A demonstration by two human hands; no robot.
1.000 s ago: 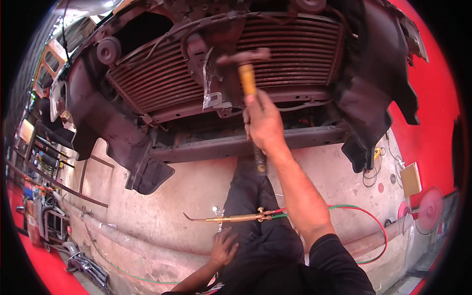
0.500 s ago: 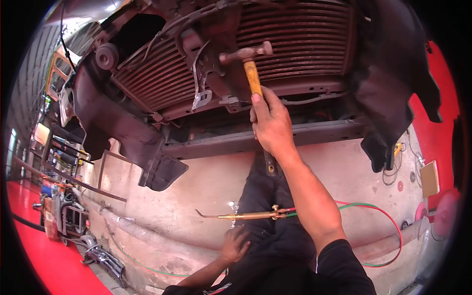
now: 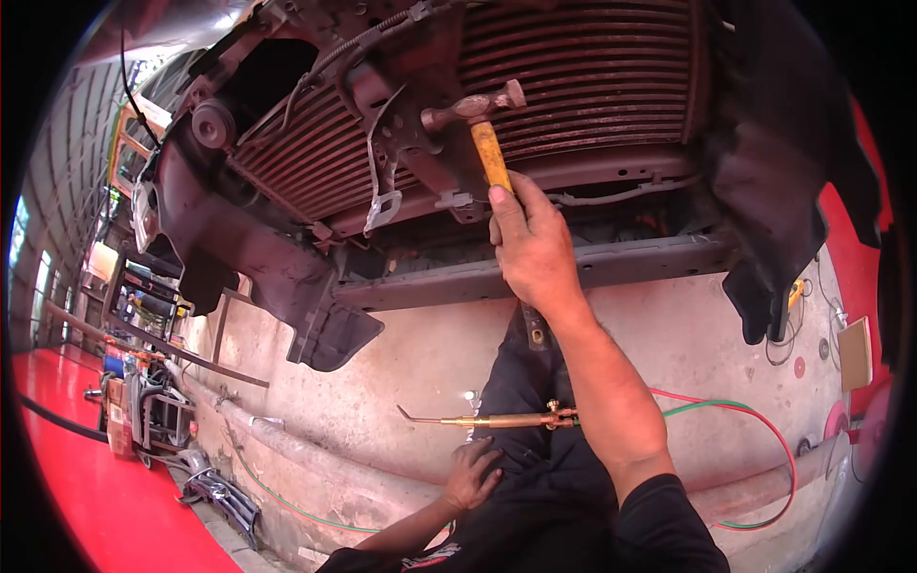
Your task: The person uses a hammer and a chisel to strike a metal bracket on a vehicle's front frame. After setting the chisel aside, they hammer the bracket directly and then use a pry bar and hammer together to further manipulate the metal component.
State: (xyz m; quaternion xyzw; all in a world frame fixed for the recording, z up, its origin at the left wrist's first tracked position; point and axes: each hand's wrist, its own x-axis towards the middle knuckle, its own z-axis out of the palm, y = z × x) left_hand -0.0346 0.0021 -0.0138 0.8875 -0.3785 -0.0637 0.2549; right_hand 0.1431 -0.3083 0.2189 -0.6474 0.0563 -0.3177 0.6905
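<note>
My right hand is wrapped round the yellow handle of a hammer, leaving the lower handle end sticking out below the fist. The steel head is raised in front of the vehicle's central support; whether it touches cannot be told. Just left of the head hangs a bent, bare-metal bracket. My left hand lies on my thigh, fingers loosely spread, holding nothing. Close above it, a brass gas torch lies across my legs, its thin tip pointing left.
A finned radiator or condenser fills the vehicle's front, above a dark crossmember. Dark plastic liners hang at both sides. Red and green hoses loop from the torch over the floor. A pipe crosses behind; equipment stands left.
The view has shifted slightly, so the vehicle and floor sit further right. The hammer stays at nearly the same height, a little nearer the bracket. My left hand stays on the thigh.
</note>
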